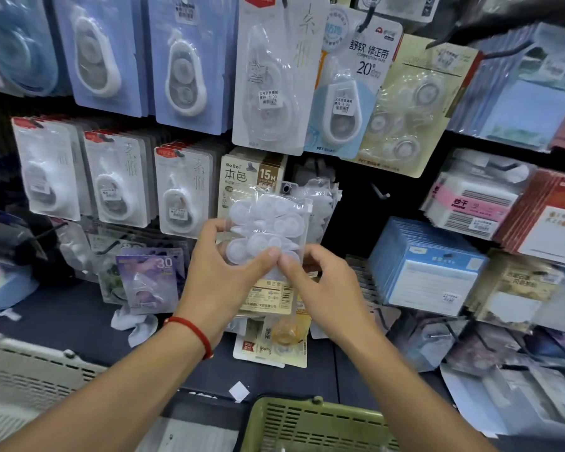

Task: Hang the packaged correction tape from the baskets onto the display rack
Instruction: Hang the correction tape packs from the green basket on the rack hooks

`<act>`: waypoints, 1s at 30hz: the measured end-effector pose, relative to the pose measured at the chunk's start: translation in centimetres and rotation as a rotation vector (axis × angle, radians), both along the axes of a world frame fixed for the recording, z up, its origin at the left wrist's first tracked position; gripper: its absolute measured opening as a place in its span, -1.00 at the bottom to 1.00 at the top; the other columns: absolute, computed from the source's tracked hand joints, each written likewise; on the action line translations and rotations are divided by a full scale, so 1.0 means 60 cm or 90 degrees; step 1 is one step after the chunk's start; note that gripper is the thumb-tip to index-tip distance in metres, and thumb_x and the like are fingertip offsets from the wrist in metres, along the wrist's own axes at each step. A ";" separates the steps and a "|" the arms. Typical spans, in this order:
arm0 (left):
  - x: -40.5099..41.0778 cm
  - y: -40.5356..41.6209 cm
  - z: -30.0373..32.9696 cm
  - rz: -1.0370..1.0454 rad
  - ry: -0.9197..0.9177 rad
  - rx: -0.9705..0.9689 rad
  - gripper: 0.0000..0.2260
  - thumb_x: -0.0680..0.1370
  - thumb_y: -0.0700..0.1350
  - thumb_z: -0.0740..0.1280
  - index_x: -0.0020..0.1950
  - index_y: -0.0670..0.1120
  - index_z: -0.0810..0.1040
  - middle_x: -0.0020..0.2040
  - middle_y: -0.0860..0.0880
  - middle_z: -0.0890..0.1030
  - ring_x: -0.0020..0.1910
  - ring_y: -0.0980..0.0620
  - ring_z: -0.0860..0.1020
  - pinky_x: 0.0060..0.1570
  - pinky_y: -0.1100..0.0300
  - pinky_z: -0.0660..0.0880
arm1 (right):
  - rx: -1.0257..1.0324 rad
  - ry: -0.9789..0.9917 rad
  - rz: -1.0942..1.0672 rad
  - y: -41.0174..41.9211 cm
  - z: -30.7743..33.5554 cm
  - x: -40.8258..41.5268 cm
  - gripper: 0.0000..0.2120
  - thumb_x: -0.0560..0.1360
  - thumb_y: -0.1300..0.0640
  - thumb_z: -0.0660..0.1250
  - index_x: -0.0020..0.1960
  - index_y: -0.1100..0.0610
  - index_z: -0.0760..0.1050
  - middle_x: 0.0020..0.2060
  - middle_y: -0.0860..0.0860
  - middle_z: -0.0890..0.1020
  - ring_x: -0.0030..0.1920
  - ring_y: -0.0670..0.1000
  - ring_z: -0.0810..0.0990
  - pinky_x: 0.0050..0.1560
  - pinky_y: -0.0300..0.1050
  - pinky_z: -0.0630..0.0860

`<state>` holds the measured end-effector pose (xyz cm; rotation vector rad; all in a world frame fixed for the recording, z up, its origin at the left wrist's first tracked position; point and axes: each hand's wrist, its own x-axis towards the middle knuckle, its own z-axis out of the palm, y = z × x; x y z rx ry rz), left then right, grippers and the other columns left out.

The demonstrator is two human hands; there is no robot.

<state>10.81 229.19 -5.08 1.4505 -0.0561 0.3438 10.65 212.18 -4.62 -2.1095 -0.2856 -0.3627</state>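
A clear plastic pack of several white correction tapes (pixel 268 228) is held upright in front of the display rack (pixel 349 203), near the middle row. My left hand (pixel 224 265) grips its left side and lower front with thumb and fingers. My right hand (pixel 320 282) pinches its lower right edge, thumb tip touching the left thumb. A similar clear pack (pixel 322 203) hangs just behind it on the rack. A bare hook (pixel 380 192) sticks out to the right.
Carded correction tapes (pixel 183 190) fill the rows at left and above. Sticky-note packs (pixel 428 269) hang at right. A green basket (pixel 310 425) sits below at the front, a pale grey basket (pixel 23 370) at lower left. Loose packs (pixel 274 344) lie on the dark shelf.
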 end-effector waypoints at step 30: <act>0.007 0.004 0.002 -0.032 -0.011 0.028 -0.55 0.57 -0.27 0.42 0.10 0.32 0.48 0.07 -0.04 0.69 -0.10 0.14 0.66 -0.13 0.26 0.55 | -0.052 -0.068 -0.133 -0.020 0.013 0.000 -0.65 0.64 -0.10 0.35 0.38 -0.04 0.52 0.24 -0.14 0.56 0.21 -0.12 0.54 0.24 -0.07 0.51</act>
